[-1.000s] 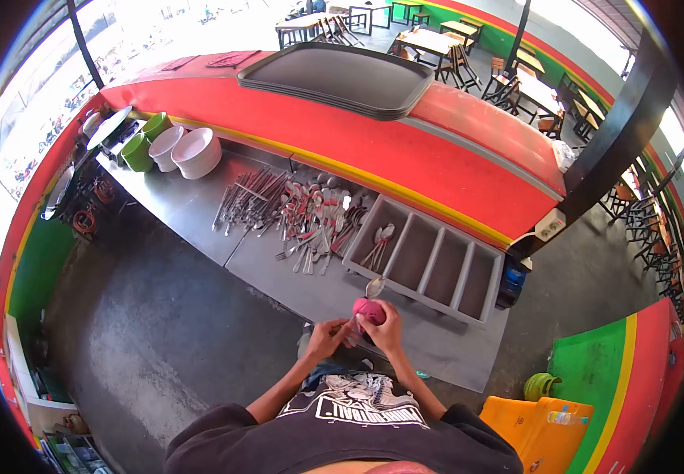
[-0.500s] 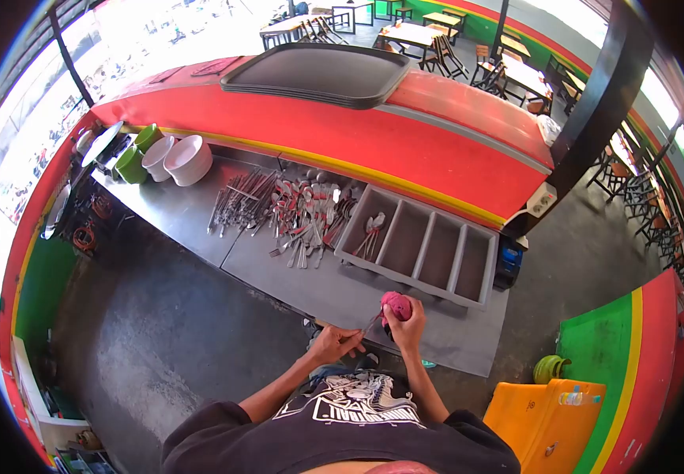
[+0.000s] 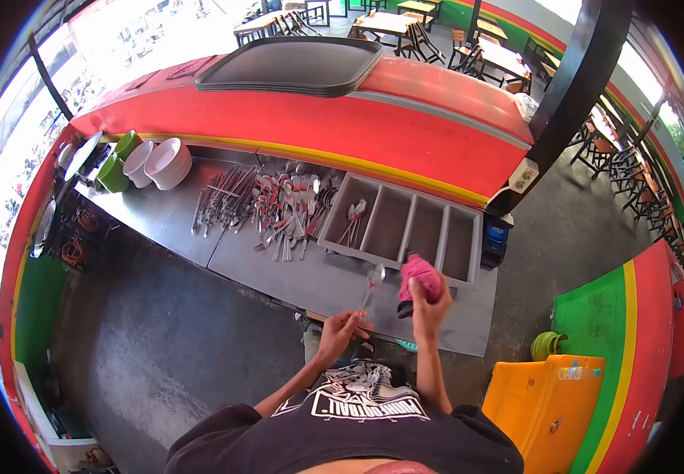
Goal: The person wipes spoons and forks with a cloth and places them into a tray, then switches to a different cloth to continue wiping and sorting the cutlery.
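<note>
Above the front edge of the steel counter (image 3: 259, 268), my left hand (image 3: 341, 332) pinches the handle of a spoon (image 3: 374, 276), whose bowl points up and away from me. To its right, my right hand (image 3: 429, 304) grips a bunched pink cloth (image 3: 419, 283), apart from the spoon. Beyond the hands is a grey tray with four long compartments (image 3: 400, 262); a few spoons (image 3: 354, 223) lie in its leftmost one. Left of the tray, loose cutlery (image 3: 283, 207) is heaped on the counter, forks and spoons among it.
White bowls (image 3: 168, 164) and green bowls (image 3: 113, 174) are stacked at the counter's far left. Black trays (image 3: 295, 65) rest on the red ledge (image 3: 279, 118) behind. An orange cabinet (image 3: 543, 403) stands at the lower right, near a black post (image 3: 583, 71).
The cloth in my right hand has moved up and right, away from the spoon. The spoon in my left hand now shows its bowl uncovered. The whole view has shifted slightly.
</note>
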Tool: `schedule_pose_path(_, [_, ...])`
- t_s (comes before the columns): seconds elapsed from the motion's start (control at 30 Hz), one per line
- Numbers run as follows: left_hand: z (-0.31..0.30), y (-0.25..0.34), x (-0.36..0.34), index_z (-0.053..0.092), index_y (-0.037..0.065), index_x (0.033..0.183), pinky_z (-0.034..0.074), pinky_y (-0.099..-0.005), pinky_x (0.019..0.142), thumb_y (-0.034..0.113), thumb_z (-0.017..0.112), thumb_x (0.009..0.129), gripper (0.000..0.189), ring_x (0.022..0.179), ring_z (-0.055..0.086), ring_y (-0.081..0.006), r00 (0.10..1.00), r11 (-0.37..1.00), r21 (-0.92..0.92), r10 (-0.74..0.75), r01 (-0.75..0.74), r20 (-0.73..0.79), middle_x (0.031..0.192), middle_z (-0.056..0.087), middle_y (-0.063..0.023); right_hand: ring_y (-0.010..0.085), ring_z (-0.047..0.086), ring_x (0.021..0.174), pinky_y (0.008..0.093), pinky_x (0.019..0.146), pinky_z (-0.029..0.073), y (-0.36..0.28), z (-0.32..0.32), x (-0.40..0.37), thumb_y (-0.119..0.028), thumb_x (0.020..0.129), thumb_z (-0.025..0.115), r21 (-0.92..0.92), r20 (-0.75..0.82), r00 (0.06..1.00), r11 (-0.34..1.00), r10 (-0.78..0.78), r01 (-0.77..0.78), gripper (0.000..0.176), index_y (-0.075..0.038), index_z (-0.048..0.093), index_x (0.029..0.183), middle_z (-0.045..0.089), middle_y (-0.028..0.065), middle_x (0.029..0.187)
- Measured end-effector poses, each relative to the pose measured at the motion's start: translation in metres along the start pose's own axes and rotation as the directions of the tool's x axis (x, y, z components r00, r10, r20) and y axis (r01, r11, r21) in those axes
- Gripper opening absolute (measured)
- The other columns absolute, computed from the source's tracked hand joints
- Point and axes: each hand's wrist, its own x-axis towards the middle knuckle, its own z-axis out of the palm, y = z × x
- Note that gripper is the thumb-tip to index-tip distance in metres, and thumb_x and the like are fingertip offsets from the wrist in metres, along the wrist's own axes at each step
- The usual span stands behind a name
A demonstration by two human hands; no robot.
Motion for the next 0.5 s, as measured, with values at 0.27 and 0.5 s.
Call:
schedule_pose_path(0.27, [-0.011,-0.004,0.019,0.062,-0.001,0.111,0.045,-0.02,0.06,0.022,0.057,0.102,0.026,0.065,0.06,-0.0073,0.988,0.998,0.01,0.056,-0.055,-0.146,0.082,0.069,-0.0045,0.0247,0.063,0.094,0.0356,0.086,0.05,0.048,0.01,-0.039,-0.023,0.075,0.082,-0.211,0.446,0.895,0.971,-0.005,0.111,0.041,0.0,0.066,0.106,0.064,0.0116,0.1])
schedule_pose_path(0.5, [-0.009,-0.008,0.031,0.061,-0.004,0.116,0.049,-0.0225,0.066,0.017,0.055,0.101,0.026,0.072,0.061,-0.008,0.996,0.991,0.105,0.083,-0.084,0.019,0.082,0.068,-0.0041,0.0275,0.064,0.094,0.0367,0.086,0.049,0.049,0.013,-0.027,-0.026,0.074,0.083,-0.224,0.494,0.864,0.946,-0.095,0.233,0.042,0.0,0.067,0.103,0.064,0.0141,0.1])
